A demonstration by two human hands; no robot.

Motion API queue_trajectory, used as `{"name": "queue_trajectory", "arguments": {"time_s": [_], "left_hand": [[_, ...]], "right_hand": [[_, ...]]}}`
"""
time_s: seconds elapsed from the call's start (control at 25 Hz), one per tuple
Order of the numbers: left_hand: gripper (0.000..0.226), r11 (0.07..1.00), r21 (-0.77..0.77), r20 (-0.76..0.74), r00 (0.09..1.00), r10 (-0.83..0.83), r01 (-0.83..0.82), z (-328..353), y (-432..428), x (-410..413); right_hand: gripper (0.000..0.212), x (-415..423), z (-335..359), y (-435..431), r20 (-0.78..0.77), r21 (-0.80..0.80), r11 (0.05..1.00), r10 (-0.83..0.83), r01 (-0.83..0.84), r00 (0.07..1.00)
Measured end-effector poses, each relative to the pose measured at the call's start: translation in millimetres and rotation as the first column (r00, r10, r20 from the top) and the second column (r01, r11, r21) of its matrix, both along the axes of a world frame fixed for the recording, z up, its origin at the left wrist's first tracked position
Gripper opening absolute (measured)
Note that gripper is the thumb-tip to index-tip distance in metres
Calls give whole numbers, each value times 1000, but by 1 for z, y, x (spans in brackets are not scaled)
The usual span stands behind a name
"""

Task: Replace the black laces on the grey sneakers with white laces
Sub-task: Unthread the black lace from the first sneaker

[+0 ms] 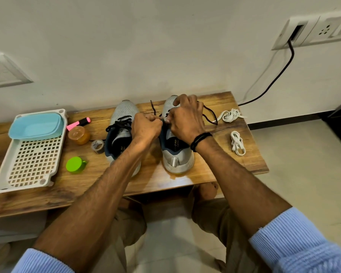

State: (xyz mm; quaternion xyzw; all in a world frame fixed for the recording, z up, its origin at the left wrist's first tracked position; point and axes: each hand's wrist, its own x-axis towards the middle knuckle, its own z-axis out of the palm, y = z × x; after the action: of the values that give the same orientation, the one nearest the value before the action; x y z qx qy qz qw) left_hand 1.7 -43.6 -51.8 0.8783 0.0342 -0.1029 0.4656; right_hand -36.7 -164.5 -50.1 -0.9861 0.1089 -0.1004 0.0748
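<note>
Two grey sneakers stand side by side on a wooden table, toes toward the wall. The left sneaker (pixel 120 123) keeps its black lace tied in a bow. Over the tongue of the right sneaker (pixel 177 152), my left hand (pixel 146 129) and my right hand (pixel 186 119) meet, both pinching its black lace (pixel 210 113). Loose ends of that lace trail beyond the shoe's toe and to its right. Two bundled white laces lie to the right: one (pixel 231 115) near the table's back edge, the other (pixel 237 142) closer to me. My hands hide the right shoe's eyelets.
A white perforated tray (pixel 31 160) holding a light blue tub (pixel 36 126) sits at the left. Between it and the shoes lie a pink highlighter (pixel 79 123), an orange jar (pixel 79 135), a tape roll (pixel 97 146) and a green cap (pixel 74 164). A black cable (pixel 278 75) hangs from a wall socket.
</note>
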Motion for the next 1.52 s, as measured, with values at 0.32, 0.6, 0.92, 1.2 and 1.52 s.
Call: {"name": "queue_trajectory", "arguments": {"time_s": [0.32, 0.6, 0.92, 1.2, 1.52], "left_hand": [[17, 999, 29, 36, 999, -31, 30, 4, -3, -5], [15, 999, 48, 23, 999, -27, 25, 7, -3, -6], [17, 995, 89, 43, 999, 33, -36, 11, 4, -7], [17, 997, 76, 69, 998, -5, -1, 14, 7, -11], [15, 995, 91, 72, 997, -33, 27, 15, 6, -14]], "right_hand": [[24, -13, 7, -28, 162, 194, 856, -510, 480, 845], [20, -5, -2, 3, 53, -19, 999, -46, 47, 998], [24, -10, 12, -18, 102, 12, 883, -467, 468, 878], [30, -14, 9, -27, 118, 132, 937, -340, 325, 933], [22, -2, -5, 12, -56, 25, 999, 42, -41, 998]]}}
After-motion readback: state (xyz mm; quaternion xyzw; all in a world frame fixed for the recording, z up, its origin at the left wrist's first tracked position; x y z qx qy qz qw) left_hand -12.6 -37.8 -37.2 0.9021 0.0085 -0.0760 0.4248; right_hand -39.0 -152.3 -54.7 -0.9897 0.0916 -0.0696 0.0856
